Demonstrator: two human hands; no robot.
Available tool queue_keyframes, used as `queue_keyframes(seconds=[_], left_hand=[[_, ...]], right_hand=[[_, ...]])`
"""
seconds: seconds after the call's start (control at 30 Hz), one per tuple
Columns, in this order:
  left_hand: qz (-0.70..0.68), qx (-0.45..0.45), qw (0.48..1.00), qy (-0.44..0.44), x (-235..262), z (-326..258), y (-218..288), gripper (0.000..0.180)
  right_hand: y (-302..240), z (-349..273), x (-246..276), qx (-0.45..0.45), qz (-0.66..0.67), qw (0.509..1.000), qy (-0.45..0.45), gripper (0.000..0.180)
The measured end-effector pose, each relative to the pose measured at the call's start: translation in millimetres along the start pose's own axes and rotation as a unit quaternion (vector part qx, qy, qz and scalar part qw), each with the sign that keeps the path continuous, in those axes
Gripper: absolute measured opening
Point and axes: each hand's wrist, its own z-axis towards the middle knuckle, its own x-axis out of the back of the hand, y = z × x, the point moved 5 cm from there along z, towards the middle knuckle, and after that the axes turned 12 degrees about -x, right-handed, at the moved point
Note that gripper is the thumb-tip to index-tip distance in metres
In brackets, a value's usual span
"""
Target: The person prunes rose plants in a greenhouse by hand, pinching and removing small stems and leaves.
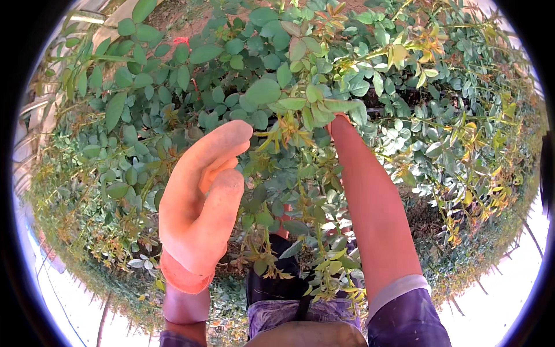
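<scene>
My left hand point(199, 202) wears a pale orange glove with a reddish cuff. Its fingers curl forward and the thumb stands apart from them, with nothing gripped in the gap. The fingertips are beside a tuft of yellow-green shoots point(289, 132) on a leafy bush that looks like a rose. My right forearm point(376, 202) reaches forward into the foliage. Green leaves point(332, 105) cover my right hand, so its fingers and anything in them are hidden; only an orange edge at the wrist shows.
Dense bushes point(127, 156) surround both arms, some with yellowing leaves point(457, 202). A red ribbon-like bit point(181, 41) hangs among the leaves at the far left. Bare reddish soil point(188, 17) shows beyond. Leafy stems point(332, 266) hang before my dark clothing.
</scene>
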Motion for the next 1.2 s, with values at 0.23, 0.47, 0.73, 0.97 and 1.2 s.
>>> queue_keyframes(seconds=[0.23, 0.47, 0.73, 0.97, 1.2], left_hand=[[-0.06, 0.036, 0.997, 0.04, 29.0, -26.7, 9.8, 0.04], [-0.078, -0.036, 0.996, 0.019, 41.7, -45.9, -13.6, 0.039], [-0.078, -0.036, 0.994, 0.065, 41.0, -36.4, -29.4, 0.037], [0.025, 0.062, 0.995, 0.071, 16.3, 50.5, -53.6, 0.03], [0.277, 0.135, 0.922, -0.233, -38.1, 122.1, -101.3, 0.027]], right_hand=[[-34.4, -119.5, 111.7, 0.089, 0.333, 0.91, 0.229, 0.05], [-70.4, -128.7, 150.2, 0.21, 0.131, 0.876, 0.413, 0.048], [-68.2, -139.4, 151.3, 0.267, 0.17, 0.893, 0.319, 0.035], [-60.6, -159.2, 152.3, 0.3, 0.124, 0.892, 0.314, 0.032], [-35.8, -150.0, 138.9, 0.285, 0.117, 0.892, 0.332, 0.039]])
